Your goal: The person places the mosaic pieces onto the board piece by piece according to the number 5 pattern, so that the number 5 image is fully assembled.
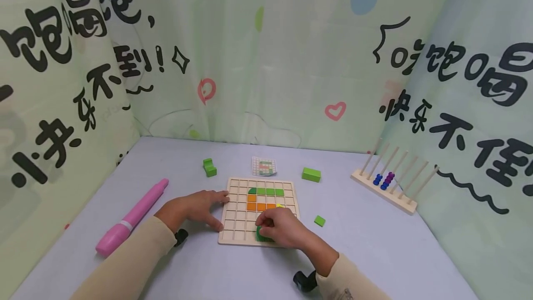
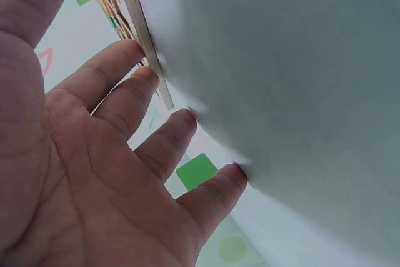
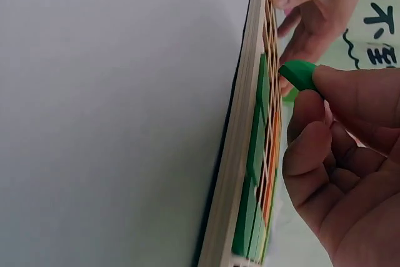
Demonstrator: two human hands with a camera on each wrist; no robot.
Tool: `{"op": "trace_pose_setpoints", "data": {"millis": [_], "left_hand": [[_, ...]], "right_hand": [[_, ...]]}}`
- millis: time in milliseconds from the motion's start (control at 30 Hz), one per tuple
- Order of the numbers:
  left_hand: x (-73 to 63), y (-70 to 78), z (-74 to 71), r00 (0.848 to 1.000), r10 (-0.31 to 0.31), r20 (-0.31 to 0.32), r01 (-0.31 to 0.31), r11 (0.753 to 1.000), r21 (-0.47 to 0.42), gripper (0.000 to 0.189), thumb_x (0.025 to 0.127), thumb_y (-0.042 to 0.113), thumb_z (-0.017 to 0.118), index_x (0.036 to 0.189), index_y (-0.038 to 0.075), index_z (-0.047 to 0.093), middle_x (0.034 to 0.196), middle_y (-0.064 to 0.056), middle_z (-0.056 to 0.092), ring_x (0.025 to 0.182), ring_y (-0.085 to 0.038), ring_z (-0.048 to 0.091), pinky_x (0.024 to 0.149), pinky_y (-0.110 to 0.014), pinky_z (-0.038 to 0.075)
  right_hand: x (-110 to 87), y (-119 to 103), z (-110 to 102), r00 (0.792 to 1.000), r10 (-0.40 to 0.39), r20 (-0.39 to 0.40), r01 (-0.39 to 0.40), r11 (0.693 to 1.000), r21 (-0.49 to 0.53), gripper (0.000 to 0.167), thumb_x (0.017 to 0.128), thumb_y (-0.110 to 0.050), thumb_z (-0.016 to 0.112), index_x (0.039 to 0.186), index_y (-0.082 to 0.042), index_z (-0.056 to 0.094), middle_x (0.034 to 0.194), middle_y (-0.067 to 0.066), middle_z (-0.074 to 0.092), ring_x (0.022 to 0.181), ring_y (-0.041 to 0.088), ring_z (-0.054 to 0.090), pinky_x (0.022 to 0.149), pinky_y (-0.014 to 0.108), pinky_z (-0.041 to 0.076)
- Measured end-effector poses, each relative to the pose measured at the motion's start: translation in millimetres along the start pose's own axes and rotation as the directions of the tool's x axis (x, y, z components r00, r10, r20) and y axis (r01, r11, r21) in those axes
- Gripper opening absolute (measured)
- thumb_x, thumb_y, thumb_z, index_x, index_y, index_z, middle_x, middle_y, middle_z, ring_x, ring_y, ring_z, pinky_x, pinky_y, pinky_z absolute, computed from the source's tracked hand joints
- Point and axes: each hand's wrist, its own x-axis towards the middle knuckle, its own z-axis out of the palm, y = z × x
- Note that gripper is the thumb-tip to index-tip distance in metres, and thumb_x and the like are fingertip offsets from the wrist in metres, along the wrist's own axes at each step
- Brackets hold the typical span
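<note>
The square wooden grid board (image 1: 237,235) lies on the table between both hands. My left hand (image 1: 204,208) rests at its left edge with extended, spread fingers; in the left wrist view, two fingertips (image 2: 147,74) touch the board's side. Over the front part of the board, my right hand (image 1: 287,229) pinches a small dark green piece with a curved side (image 3: 299,74) between thumb and finger. Dark green pieces (image 3: 250,211) sit along the front row, partly under that hand. Farther back on the grid are a light green row (image 1: 270,192) and orange squares (image 1: 251,203).
Behind the board lie a printed pattern card (image 1: 264,166), a stepped green block (image 1: 209,167) and a long green block (image 1: 311,174). A small green block (image 1: 319,221) is to the right. A pink pen-shaped object (image 1: 133,216) lies left, a peg-and-bead stand (image 1: 383,191) far right.
</note>
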Motion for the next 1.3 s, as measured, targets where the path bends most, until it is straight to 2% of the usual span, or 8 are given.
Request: {"op": "trace_pose_setpoints", "data": {"millis": [167, 367, 500, 667, 967, 1100, 1300], "left_hand": [[-0.2, -0.4, -0.6, 1.000, 0.001, 0.004, -0.001, 1.000, -0.002, 0.089, 0.078, 0.044, 0.091, 0.154, 0.019, 0.052, 0.168, -0.001, 0.037, 0.154, -0.032, 0.033, 0.125, -0.054, 0.031], [-1.0, 1.1, -1.3, 1.000, -0.003, 0.008, 0.003, 1.000, -0.004, 0.090, 0.078, 0.045, 0.091, 0.155, 0.019, 0.051, 0.168, -0.001, 0.036, 0.155, -0.032, 0.033, 0.125, -0.054, 0.030], [0.2, 0.9, 0.0, 1.000, -0.002, 0.009, 0.002, 1.000, 0.001, 0.091, 0.078, 0.046, 0.090, 0.156, 0.020, 0.049, 0.168, 0.000, 0.036, 0.155, -0.031, 0.032, 0.125, -0.053, 0.031], [-0.8, 2.3, -1.7, 1.000, -0.013, 0.010, 0.013, 1.000, -0.003, 0.092, 0.078, 0.045, 0.091, 0.156, 0.020, 0.049, 0.169, 0.000, 0.035, 0.155, -0.031, 0.031, 0.125, -0.054, 0.031], [-0.1, 1.6, -2.8, 1.000, -0.013, 0.001, 0.013, 1.000, 0.008, 0.091, 0.078, 0.043, 0.091, 0.156, 0.020, 0.049, 0.168, 0.000, 0.036, 0.155, -0.030, 0.032, 0.125, -0.052, 0.031], [-0.4, 2.4, -2.3, 1.000, -0.020, 0.003, 0.020, 1.000, 0.006, 0.092, 0.078, 0.043, 0.091, 0.156, 0.020, 0.049, 0.168, -0.001, 0.037, 0.155, -0.031, 0.032, 0.125, -0.053, 0.031], [-1.8, 3.4, -1.8, 1.000, -0.016, -0.002, 0.016, 1.000, 0.003, 0.090, 0.077, 0.042, 0.092, 0.154, 0.019, 0.051, 0.167, 0.000, 0.038, 0.155, -0.031, 0.033, 0.125, -0.053, 0.031]], "right_hand": [[12.1, -9.6, 4.5, 0.998, 0.015, 0.066, -0.015, 1.000, 0.005, 0.007, 0.093, -0.006, 0.074, 0.095, -0.012, 0.074, 0.080, -0.009, 0.065, 0.075, 0.007, 0.057, 0.070, 0.022, 0.048], [21.8, -15.7, 9.9, 0.996, 0.027, 0.083, -0.026, 1.000, -0.009, 0.010, 0.091, -0.004, 0.075, 0.088, -0.014, 0.073, 0.076, -0.007, 0.064, 0.074, 0.008, 0.055, 0.066, 0.021, 0.048], [23.0, -17.2, 15.2, 0.997, 0.023, 0.071, -0.021, 0.999, -0.029, 0.009, 0.090, -0.004, 0.076, 0.086, -0.011, 0.074, 0.074, -0.008, 0.063, 0.071, 0.007, 0.054, 0.064, 0.020, 0.048], [20.4, -18.0, 21.6, 0.999, -0.020, 0.030, 0.023, 0.995, -0.097, 0.005, 0.089, -0.005, 0.078, 0.087, -0.008, 0.075, 0.073, -0.009, 0.064, 0.068, 0.003, 0.053, 0.063, 0.019, 0.047], [17.0, -19.3, 26.2, 1.000, -0.022, -0.012, 0.019, 0.982, -0.189, 0.004, 0.089, -0.004, 0.078, 0.088, -0.008, 0.080, 0.074, -0.008, 0.068, 0.066, 0.002, 0.053, 0.061, 0.017, 0.048], [15.9, -18.4, 25.4, 1.000, -0.019, -0.009, 0.017, 0.984, -0.175, 0.001, 0.090, -0.007, 0.078, 0.090, -0.006, 0.079, 0.075, -0.008, 0.068, 0.067, 0.002, 0.053, 0.062, 0.017, 0.048], [11.2, -7.6, 14.1, 0.999, 0.030, -0.014, -0.031, 0.995, -0.093, 0.019, 0.090, -0.016, 0.078, 0.107, -0.007, 0.078, 0.085, -0.007, 0.065, 0.076, 0.009, 0.056, 0.068, 0.024, 0.049]]}}
